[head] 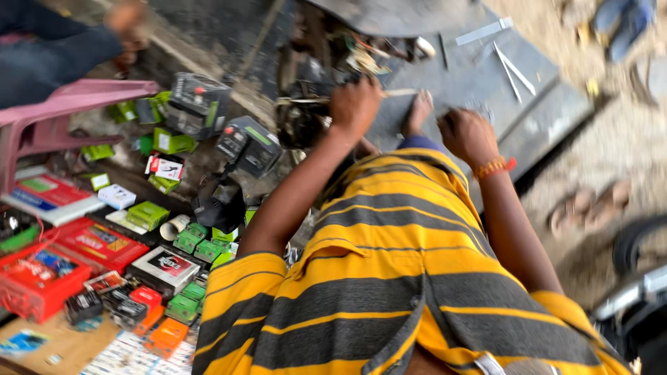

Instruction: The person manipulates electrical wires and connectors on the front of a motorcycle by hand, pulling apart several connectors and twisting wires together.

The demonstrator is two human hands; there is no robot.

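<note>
Left hand [354,104] closed around a thin rod [399,92] at the tangled machine parts [313,83]; right hand [467,133] curled, apparently empty, above grey sheet [486,76].

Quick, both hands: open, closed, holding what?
Left hand: closed around a thin rod.
Right hand: curled on the dark board; whether it holds anything cannot be told.

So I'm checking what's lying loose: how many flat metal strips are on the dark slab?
3 clear ones: one pale strip near the slab's top edge, and two thin strips meeting in a V just below it. Blur may hide others.
</note>
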